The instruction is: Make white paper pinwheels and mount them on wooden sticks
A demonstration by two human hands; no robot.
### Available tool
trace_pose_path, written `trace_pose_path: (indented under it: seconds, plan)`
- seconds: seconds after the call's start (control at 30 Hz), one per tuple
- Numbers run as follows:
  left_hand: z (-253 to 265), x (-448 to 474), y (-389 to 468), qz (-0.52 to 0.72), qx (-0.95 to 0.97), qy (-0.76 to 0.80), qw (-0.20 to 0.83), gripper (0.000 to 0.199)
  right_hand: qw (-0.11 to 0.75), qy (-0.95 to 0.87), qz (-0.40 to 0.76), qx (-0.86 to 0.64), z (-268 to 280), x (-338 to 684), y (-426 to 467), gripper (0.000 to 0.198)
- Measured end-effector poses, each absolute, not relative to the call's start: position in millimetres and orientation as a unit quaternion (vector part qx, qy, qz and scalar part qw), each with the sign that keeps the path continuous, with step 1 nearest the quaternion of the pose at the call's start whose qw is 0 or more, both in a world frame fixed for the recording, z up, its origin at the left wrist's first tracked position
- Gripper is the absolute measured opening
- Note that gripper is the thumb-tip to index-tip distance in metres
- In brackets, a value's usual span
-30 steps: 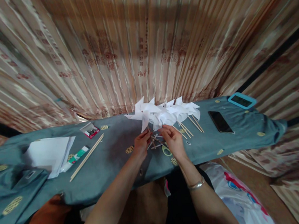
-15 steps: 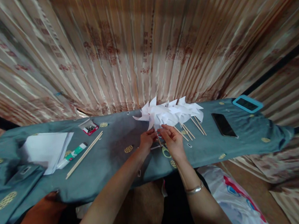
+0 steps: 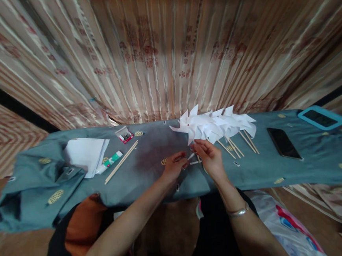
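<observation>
My right hand (image 3: 210, 156) pinches the thin wooden stick of a white paper pinwheel (image 3: 192, 124), just below its blades. The pinwheel lies at the left end of a row of overlapping paper pinwheels (image 3: 232, 125), whose sticks (image 3: 234, 146) point toward me. To the left, my left hand (image 3: 174, 167) hovers off the stick with thumb and curled fingers apart. Between the hands, thin pale strips that look like scissor blades (image 3: 195, 162) show near my left fingertips. I cannot tell whether they touch. My right hand hides most of the scissors.
On the green cloth (image 3: 151, 180) lie white paper sheets (image 3: 84, 154), a glue tube (image 3: 111, 161), wooden sticks (image 3: 121, 162) and a small box of metal pins (image 3: 124, 135). A black phone (image 3: 283, 143) and a blue-framed device (image 3: 321, 117) lie right. A curtain (image 3: 165, 57) hangs behind.
My left hand has let go of the pinwheel's stick and drawn back to the left, its fingers parting. My right hand stays at the stick. The whole view has shifted with my head.
</observation>
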State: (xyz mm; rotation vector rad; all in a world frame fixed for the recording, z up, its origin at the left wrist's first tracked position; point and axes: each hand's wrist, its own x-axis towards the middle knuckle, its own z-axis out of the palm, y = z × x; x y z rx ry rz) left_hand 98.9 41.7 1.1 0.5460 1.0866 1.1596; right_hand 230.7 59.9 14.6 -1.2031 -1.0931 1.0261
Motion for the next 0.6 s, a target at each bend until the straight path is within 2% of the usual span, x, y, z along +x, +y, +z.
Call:
trace_pose_path:
  seconds: [0.27, 0.4, 0.53, 0.6]
  plan:
    - [4.9, 27.3, 2.9, 0.509, 0.272, 0.503, 0.644, 0.011, 0.425, -0.647, 0.353, -0.525, -0.4, 195.8, 42.8, 0.025]
    - [0.4, 13.2, -0.5, 0.523, 0.273, 0.493, 0.639, 0.008, 0.421, -0.636, 0.398, -0.51, 6.3, 168.2, 27.6, 0.024]
    - [0.4, 10.1, -0.7, 0.525, 0.281, 0.466, 0.654, 0.009, 0.437, -0.637, 0.452, -0.446, 51.9, 133.9, -8.5, 0.015]
    - [1.8, 10.2, -0.1, 0.522, 0.281, 0.457, 0.663, 0.01, 0.388, -0.676, 0.484, -0.398, 73.2, 122.4, -30.9, 0.015]
